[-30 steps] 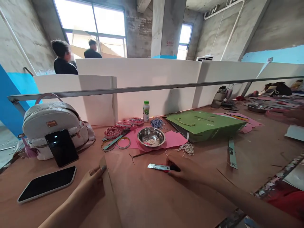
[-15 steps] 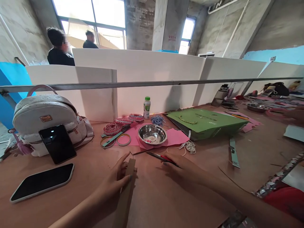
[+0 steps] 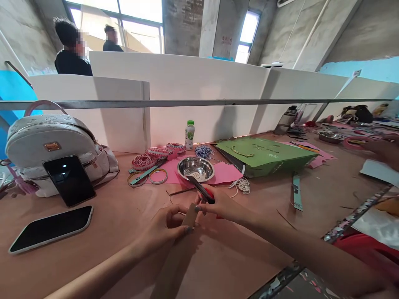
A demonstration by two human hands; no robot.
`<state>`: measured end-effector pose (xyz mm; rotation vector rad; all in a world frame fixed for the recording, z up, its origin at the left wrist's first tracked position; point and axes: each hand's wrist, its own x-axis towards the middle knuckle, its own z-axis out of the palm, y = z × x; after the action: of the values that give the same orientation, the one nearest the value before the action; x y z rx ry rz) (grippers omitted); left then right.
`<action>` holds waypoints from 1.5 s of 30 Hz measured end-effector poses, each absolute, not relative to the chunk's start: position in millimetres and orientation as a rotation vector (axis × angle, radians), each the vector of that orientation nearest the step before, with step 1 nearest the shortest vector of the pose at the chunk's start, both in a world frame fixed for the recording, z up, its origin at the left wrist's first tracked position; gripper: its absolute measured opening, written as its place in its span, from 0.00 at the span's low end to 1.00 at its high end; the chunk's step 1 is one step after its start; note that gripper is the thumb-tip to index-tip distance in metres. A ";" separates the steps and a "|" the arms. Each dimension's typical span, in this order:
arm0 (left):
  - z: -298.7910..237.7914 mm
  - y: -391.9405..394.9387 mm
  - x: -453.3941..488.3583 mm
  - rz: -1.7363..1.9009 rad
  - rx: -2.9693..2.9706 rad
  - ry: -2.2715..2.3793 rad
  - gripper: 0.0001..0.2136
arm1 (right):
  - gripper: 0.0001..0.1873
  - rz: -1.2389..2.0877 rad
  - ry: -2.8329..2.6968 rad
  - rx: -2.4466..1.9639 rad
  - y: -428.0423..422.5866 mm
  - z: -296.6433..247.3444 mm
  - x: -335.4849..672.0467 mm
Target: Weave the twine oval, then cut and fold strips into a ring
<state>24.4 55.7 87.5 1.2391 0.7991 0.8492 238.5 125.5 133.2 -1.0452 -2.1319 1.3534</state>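
Observation:
My left hand (image 3: 166, 228) is closed around the top end of a brown cardboard strip (image 3: 189, 215) that stands up from the brown paper-covered table (image 3: 124, 245). My right hand (image 3: 222, 204) grips a utility knife with a red handle (image 3: 201, 190); its metal blade end points up and away toward the steel bowl (image 3: 195, 168). The two hands meet at the strip's upper end, and the knife hand's fingers touch it.
A white backpack (image 3: 46, 143) with a phone (image 3: 69, 179) leaning on it stands at left, a second phone (image 3: 51, 228) lies flat. Pink paper (image 3: 226, 172), tape rolls (image 3: 141, 162), a small bottle (image 3: 189, 135), a green paper bag (image 3: 264, 155), white string (image 3: 240, 185). Another person's hand (image 3: 385, 149) at far right; two people stand behind the white partition.
My left hand lifted the cardboard strip upright and moved right. My right hand raised the knife from the table and brought it in to the strip's top end.

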 end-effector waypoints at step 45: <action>89.6 -13.0 -9.7 0.190 2.137 1.496 0.17 | 0.14 0.229 -2.778 -1.131 20.2 72.9 241.6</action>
<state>-9.7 -13.0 89.6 2.1368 1.4964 0.1899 241.6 20.2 72.9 -1.1306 -2.7784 0.2292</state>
